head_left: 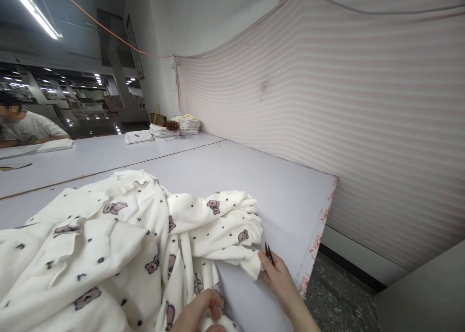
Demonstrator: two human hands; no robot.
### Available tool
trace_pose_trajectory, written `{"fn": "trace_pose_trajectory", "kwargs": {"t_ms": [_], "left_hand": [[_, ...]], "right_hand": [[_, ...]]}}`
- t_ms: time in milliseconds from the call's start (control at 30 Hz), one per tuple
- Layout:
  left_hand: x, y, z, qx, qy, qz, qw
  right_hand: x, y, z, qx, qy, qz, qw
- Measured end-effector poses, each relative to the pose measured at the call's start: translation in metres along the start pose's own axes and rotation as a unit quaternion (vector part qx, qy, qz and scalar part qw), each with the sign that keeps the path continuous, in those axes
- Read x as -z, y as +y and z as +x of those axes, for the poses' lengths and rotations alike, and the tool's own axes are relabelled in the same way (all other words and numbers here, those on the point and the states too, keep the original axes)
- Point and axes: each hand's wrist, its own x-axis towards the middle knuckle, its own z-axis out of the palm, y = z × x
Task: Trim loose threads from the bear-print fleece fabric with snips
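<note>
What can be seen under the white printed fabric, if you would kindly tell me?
The fabric lies on the pale table, which shows past its edges; anything else beneath the folds is covered and cannot be seen.

A pink-and-white striped fabric sheet (327, 104) hangs along the plain off-white wall (218, 17) beside the flat pale-grey tabletop (210, 170). At upper left, a long white tube light (34, 9) glows near a dim, deep hall (87, 104); speckled dark-grey floor (341, 288) shows at lower right.
</note>
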Motion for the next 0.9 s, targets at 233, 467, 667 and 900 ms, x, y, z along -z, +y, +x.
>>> {"fn": "trace_pose_trajectory", "kwargs": {"t_ms": [233,467,667,900], "left_hand": [[-0.017,0.038,0.023,0.044,0.119,0.025,0.992],[-0.011,0.038,0.019,-0.024,0.188,0.056,0.98],[-0.012,0.039,0.015,-0.057,0.181,0.052,0.98],[-0.013,0.035,0.015,-0.079,0.173,0.058,0.98]], "right_hand": [[-0.034,-0.011,-0.029,-0.126,-0.059,0.175,0.975],[-0.029,-0.032,-0.043,0.054,0.032,-0.101,0.993],[-0.013,-0.051,-0.068,0.154,-0.038,-0.283,0.946],[-0.017,-0.071,-0.066,0.142,-0.126,-0.326,0.926]]}}
